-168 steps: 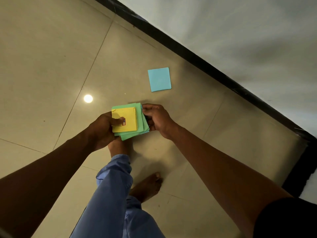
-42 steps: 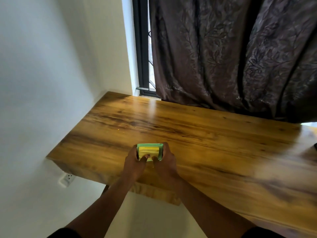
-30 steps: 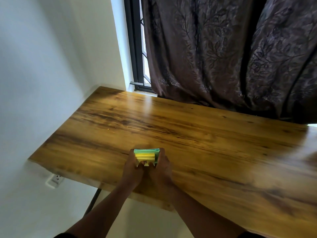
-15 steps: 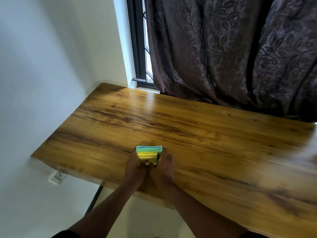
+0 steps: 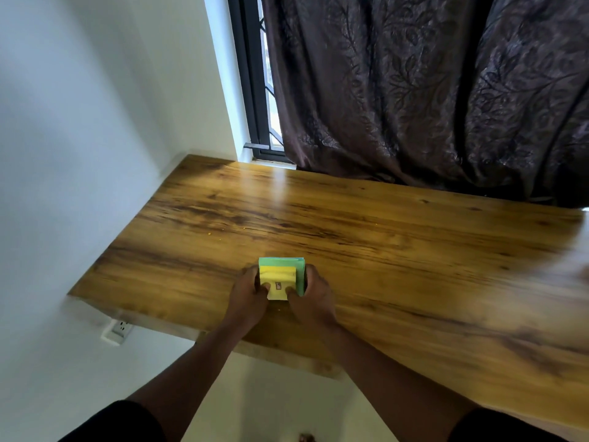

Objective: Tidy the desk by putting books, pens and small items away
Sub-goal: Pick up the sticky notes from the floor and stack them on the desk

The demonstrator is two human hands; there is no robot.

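Observation:
A small stack of paper squares (image 5: 280,274), yellow on top of green with a blue edge showing, is held over the wooden desk (image 5: 382,250) near its front edge. My left hand (image 5: 247,296) grips the stack's left side with the thumb on the yellow sheet. My right hand (image 5: 314,296) grips the right side, thumb also on top. Whether the stack's underside touches the desk is hidden by my hands.
A white wall runs along the desk's left end, with a power socket (image 5: 117,328) below the desk. A dark patterned curtain (image 5: 430,90) hangs behind the desk beside a barred window (image 5: 264,90). The pale floor shows below the front edge.
5.6 s ago I held the stack above the floor, near a blue sheet lying there. Since then it has come up to the desk and now tilts flatter, its yellow top showing.

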